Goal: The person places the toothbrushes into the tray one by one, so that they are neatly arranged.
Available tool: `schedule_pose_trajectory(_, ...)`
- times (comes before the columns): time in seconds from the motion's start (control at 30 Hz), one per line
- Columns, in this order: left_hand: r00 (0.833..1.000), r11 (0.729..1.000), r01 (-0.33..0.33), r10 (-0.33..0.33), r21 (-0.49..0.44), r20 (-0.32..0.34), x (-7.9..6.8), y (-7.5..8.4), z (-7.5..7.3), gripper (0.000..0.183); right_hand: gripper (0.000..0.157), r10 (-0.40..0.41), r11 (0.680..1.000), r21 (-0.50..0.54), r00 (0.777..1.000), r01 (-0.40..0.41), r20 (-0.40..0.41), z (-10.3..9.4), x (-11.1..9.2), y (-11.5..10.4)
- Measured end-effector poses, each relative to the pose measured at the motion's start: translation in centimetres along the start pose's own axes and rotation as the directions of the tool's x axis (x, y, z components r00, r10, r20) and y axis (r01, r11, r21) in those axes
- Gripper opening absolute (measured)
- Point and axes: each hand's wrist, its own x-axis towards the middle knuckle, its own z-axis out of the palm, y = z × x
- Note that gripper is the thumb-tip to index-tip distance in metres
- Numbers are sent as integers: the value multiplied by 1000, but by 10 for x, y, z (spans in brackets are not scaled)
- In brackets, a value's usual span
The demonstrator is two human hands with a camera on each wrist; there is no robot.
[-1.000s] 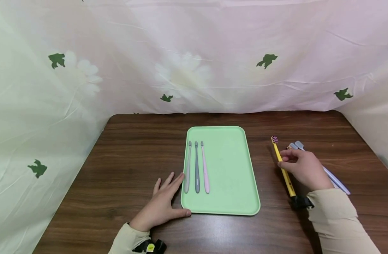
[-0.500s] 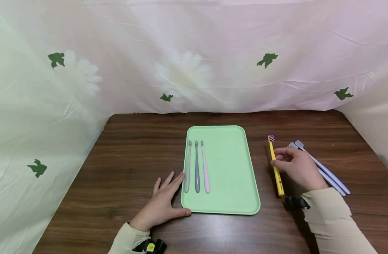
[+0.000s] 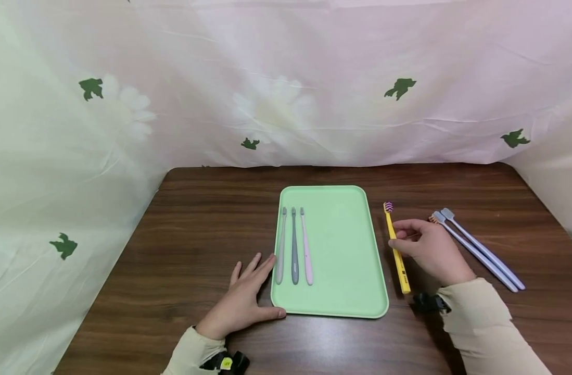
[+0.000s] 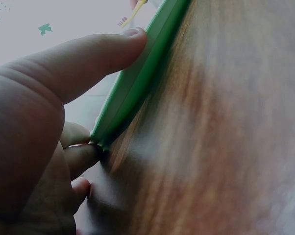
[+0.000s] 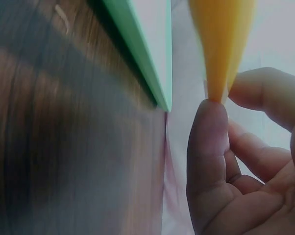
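My right hand (image 3: 428, 249) pinches a yellow toothbrush (image 3: 397, 255) between thumb and fingers, just right of the green tray (image 3: 346, 250). Its purple-and-white bristle head points to the far side. In the right wrist view the yellow handle (image 5: 221, 44) rises out of the pinch. My left hand (image 3: 241, 302) lies at the tray's near left corner with fingers spread; thumb and forefinger touch the rim. The left wrist view shows the thumb (image 4: 103, 54) against the green edge. On the tray's left side lie a light grey toothbrush (image 3: 281, 250), a dark grey one and a pink toothbrush (image 3: 307, 250).
Two blue toothbrushes (image 3: 484, 250) lie slanted side by side on the brown wooden table (image 3: 206, 219), to the right of my right hand. A pale floral cloth (image 3: 332, 104) hangs behind the table and along its sides.
My right hand has carried the yellow toothbrush left, from beside the blue toothbrushes to near the tray's right edge. More of the blue toothbrushes shows now. My left hand stays at the tray corner.
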Motion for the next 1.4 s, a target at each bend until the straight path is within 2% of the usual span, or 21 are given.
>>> schedule_pose_trajectory(0.13,1000,1000,-4,4,-6,-8,0,1,1,110,44,-13,1000,10,1000,13,13,2,3,-7)
schedule_pose_trajectory(0.4,1000,1000,-7,7,-2,-15,0,2,1,110,42,15,998,62,997,-20,76,13,12,-19)
schedule_pose_trajectory(0.77,1000,1000,-9,9,-7,-13,0,0,2,110,45,20,976,212,993,-44,114,27,22,-37)
schedule_pose_trajectory(1.4,1000,1000,-6,6,-8,-16,-1,3,1,110,41,39,958,276,987,-81,155,56,36,-59)
